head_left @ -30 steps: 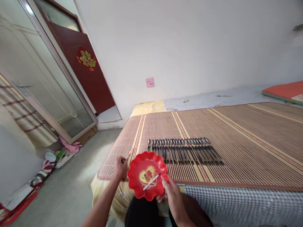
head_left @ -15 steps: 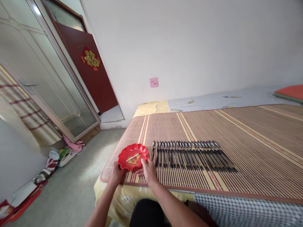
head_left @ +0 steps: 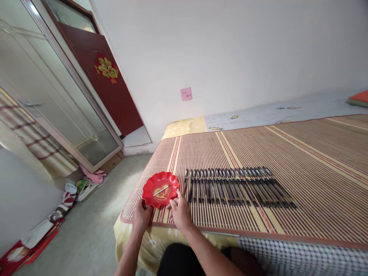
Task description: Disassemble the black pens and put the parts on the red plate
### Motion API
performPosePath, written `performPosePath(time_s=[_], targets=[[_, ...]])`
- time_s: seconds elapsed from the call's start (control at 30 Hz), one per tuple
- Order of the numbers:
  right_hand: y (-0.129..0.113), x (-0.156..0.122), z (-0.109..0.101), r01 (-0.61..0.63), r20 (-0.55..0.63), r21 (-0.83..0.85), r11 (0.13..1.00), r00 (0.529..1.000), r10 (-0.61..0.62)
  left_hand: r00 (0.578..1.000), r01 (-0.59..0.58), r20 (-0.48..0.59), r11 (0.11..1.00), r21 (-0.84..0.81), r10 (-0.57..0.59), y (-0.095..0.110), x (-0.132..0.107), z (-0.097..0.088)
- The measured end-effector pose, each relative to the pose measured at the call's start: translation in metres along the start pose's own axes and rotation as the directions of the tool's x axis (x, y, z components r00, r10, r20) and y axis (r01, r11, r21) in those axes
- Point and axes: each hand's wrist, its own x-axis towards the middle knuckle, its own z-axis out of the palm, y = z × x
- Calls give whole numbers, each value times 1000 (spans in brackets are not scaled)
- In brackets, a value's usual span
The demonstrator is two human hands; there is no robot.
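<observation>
A red plate (head_left: 149, 188) with a wavy rim and a gold heart print rests at the left end of the striped mat. Across its middle lies a slim white stick (head_left: 161, 190) with a dark tip, too small to name surely. My left hand (head_left: 142, 216) is closed on the plate's lower left rim, its fingertips partly hidden. At the lower right rim, my right hand (head_left: 180, 211) grips the edge with bent fingers, the index finger along the side. Just right of it, several black pens (head_left: 227, 188) with see-through barrels lie side by side in a row.
The striped mat (head_left: 313, 184) covers a bed whose front edge has yellow and checked cloth (head_left: 290, 249). A pink note (head_left: 186, 94) is on the white wall. To the left are a glass door (head_left: 66, 96) and piled items (head_left: 61, 205) on the floor.
The plate has gone from tilted to lying flatter on the mat. My right thumb has slid off the plate's inside to its rim. The view has shifted slightly.
</observation>
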Motion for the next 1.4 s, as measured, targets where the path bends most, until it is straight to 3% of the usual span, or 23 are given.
performPosePath(time_s=[0.17,0.4,0.47,0.53,0.57,0.6,0.63,0.67,0.7,0.73,0.77,0.8,0.87,0.9,1.0,1.1,1.2,1.3,1.4], targets=[[0,-3,1,123,28,-11,992,992,-122,998,46,-49,999,26,-45,4,2,6],[-4,-9,-2,175,50,-106,979,984,-171,995,77,-55,996,-47,-80,7,8,7],[-14,-17,-4,198,114,-131,971,976,-184,992,104,-66,989,-104,-111,3,5,3],[-28,-26,-8,126,280,-125,984,956,-86,984,138,-92,977,-164,-154,-3,-2,-4],[-35,-30,-11,53,405,-129,990,914,4,978,155,-111,970,-189,-178,-7,-7,-9],[-42,-33,-14,-29,552,-154,988,827,110,971,170,-131,963,-208,-200,-9,-12,-14],[-47,-35,-18,-103,692,-203,974,688,217,965,178,-153,959,-223,-214,-11,-18,-20],[-52,-36,-21,-155,797,-265,952,520,307,961,173,-175,957,-233,-216,-10,-22,-26],[-54,-36,-24,-176,859,-319,931,362,363,962,151,-190,960,-236,-198,-6,-26,-33],[-55,-35,-27,-175,890,-354,919,240,388,967,108,-199,966,-235,-157,2,-29,-39],[-55,-32,-28,-167,905,-367,915,165,393,979,54,-182,973,-223,-96,13,-30,-44],[-53,-30,-29,-155,914,-365,918,129,385,990,3,-135,979,-204,-31,27,-30,-47],[-49,-25,-29,-125,923,-356,926,109,369,994,-107,15,979,-172,111,62,-27,-47],[-48,-23,-29,-108,921,-366,924,102,376,976,-174,107,974,-143,190,81,-25,-44],[-48,-21,-27,-49,895,-431,901,104,434,866,-387,377,918,88,329,131,-17,-21],[-51,-23,-25,-6,865,-489,872,128,486,826,-456,448,873,174,343,163,-6,11],[-51,-24,-21,25,827,-550,835,152,541,812,-486,479,840,240,333,179,3,38],[-49,-24,-16,85,796,-599,796,176,580,806,-499,501,816,290,315,188,8,54],[-48,-22,-13,116,797,-601,791,156,583,805,-497,520,803,330,284,190,7,61]])
